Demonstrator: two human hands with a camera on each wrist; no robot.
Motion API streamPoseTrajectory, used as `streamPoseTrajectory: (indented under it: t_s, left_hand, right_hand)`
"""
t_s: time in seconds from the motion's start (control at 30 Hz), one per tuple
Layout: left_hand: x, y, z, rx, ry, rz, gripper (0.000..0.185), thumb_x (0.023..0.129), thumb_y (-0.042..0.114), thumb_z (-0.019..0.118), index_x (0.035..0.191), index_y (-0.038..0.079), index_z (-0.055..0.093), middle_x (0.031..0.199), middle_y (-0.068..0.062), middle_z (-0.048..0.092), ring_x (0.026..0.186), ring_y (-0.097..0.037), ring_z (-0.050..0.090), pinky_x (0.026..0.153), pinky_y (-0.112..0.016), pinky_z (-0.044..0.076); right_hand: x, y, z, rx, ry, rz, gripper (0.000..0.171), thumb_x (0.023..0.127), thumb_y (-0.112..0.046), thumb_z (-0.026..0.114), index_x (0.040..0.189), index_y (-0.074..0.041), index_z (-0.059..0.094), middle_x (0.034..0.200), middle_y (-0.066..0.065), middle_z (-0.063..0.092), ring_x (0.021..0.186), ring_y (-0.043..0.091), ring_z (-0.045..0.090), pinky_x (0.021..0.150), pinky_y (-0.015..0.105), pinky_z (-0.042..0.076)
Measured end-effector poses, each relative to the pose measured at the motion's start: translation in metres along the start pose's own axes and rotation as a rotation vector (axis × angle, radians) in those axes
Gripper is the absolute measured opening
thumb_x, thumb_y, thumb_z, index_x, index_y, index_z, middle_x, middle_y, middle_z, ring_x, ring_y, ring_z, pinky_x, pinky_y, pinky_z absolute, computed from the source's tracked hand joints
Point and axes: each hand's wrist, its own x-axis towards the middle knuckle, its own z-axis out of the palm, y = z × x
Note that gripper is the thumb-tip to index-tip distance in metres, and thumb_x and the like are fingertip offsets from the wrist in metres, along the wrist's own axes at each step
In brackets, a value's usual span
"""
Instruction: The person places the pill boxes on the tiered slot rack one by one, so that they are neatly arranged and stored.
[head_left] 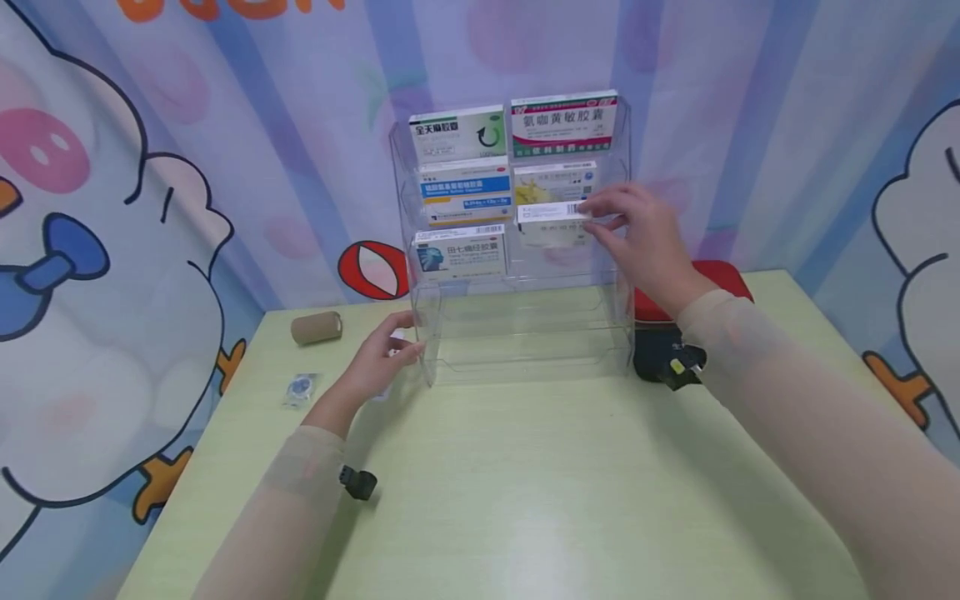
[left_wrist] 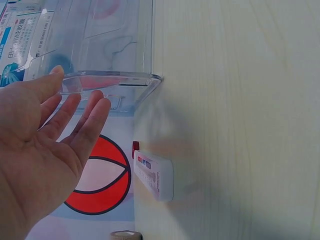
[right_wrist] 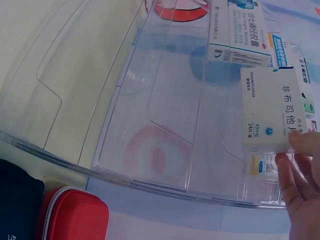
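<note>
My right hand (head_left: 647, 243) pinches one end of a white medicine box (head_left: 547, 227) between thumb and fingers. It holds the box in front of the clear tiered rack (head_left: 525, 367), at the right of the third row. In the right wrist view the printed face of this medicine box (right_wrist: 270, 107) shows, with thumb and fingertips at its end. To its left in the same row sits a medicine box with a teal picture (head_left: 461, 255). My left hand (head_left: 372, 360) is at the rack's lower left side, its loosely extended fingers and thumb right at the clear side edge.
Upper tiers bear a green-and-white box (head_left: 457, 137), a red-and-white box (head_left: 564, 127), a blue-and-white box (head_left: 465, 196) and a yellow-patterned box (head_left: 555, 179). A red case (head_left: 723, 279) stands behind the right forearm. A brown roll (head_left: 317, 327), a small packet (head_left: 300, 389) and a white bottle (left_wrist: 155, 176) lie left.
</note>
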Motion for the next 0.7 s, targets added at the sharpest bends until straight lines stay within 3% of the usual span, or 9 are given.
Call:
streamPoseTrajectory:
  t_s: [0.07, 0.43, 0.57, 0.7]
  left_hand:
    - [-0.001, -0.001, 0.0, 0.006, -0.004, 0.017, 0.055, 0.105, 0.02, 0.062, 0.154, 0.015, 0.04, 0.155, -0.013, 0.043, 0.122, -0.034, 0.061, 0.105, -0.049, 0.056]
    - [-0.002, -0.003, -0.003, 0.004, -0.004, -0.003, 0.056, 0.104, 0.022, 0.063, 0.155, 0.017, 0.04, 0.156, -0.011, 0.042, 0.124, -0.033, 0.061, 0.106, -0.05, 0.055]
    - [-0.004, -0.004, -0.006, 0.006, -0.001, -0.025, 0.056, 0.104, 0.026, 0.064, 0.155, 0.021, 0.04, 0.156, -0.009, 0.042, 0.125, -0.032, 0.06, 0.106, -0.05, 0.055]
    - [-0.004, -0.003, -0.006, 0.009, 0.01, -0.02, 0.056, 0.104, 0.026, 0.064, 0.154, 0.021, 0.04, 0.155, -0.008, 0.043, 0.125, -0.032, 0.059, 0.107, -0.051, 0.054]
  right_hand:
    - [0.004, 0.001, 0.002, -0.021, -0.035, 0.031, 0.024, 0.095, -0.008, 0.073, 0.12, -0.007, 0.074, 0.127, 0.011, 0.066, 0.111, 0.027, 0.066, 0.094, 0.045, 0.06]
    - [0.009, 0.001, 0.009, -0.05, -0.237, 0.22, 0.03, 0.097, -0.006, 0.07, 0.127, -0.006, 0.071, 0.138, 0.017, 0.062, 0.117, 0.036, 0.067, 0.101, 0.053, 0.057]
    - [0.007, 0.003, 0.011, -0.042, -0.245, 0.244, 0.036, 0.098, -0.01, 0.07, 0.134, -0.008, 0.068, 0.141, 0.017, 0.06, 0.122, 0.036, 0.066, 0.103, 0.052, 0.056]
    - [-0.007, 0.002, 0.008, 0.009, -0.158, 0.234, 0.044, 0.098, -0.016, 0.072, 0.14, -0.011, 0.064, 0.149, 0.011, 0.054, 0.126, 0.034, 0.063, 0.104, 0.05, 0.056]
